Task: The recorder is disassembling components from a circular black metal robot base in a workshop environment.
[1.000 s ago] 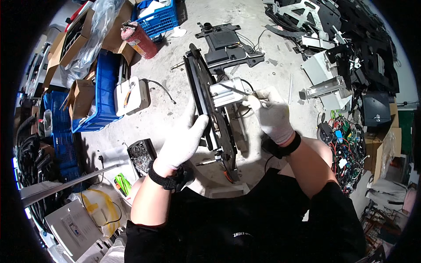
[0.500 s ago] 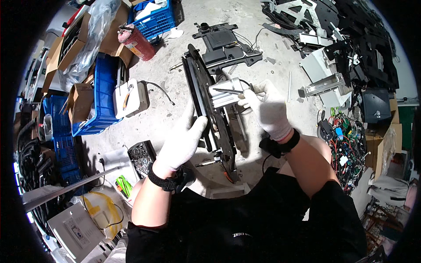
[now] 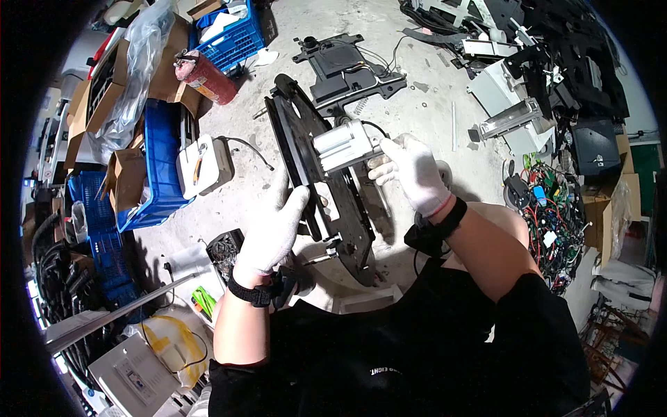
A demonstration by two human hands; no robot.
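Observation:
A black metal plate assembly (image 3: 349,215) with a long rail along its left side stands tilted in front of me. From its face juts a silver cylindrical motor (image 3: 345,144) with a black cable at its far end. My left hand (image 3: 272,233), in a white glove, grips the rail, its thumb on the near side and its fingers behind. My right hand (image 3: 411,174), also gloved, has its thumb and fingers closed at the motor's right end. Whether a thin tool is also in those fingers is hidden.
Beyond the assembly lies a flat black housing (image 3: 347,69) with wires. A red fire extinguisher (image 3: 206,78) and a blue crate (image 3: 156,167) stand left. Tangled wires (image 3: 549,229) and a pile of black and grey parts (image 3: 517,104) lie right. A metal bar (image 3: 125,313) slants at lower left.
The plate assembly has turned, showing more of its face, and the motor has shifted left. The thin dark rod seen in my right hand no longer shows. My left hand keeps its grip.

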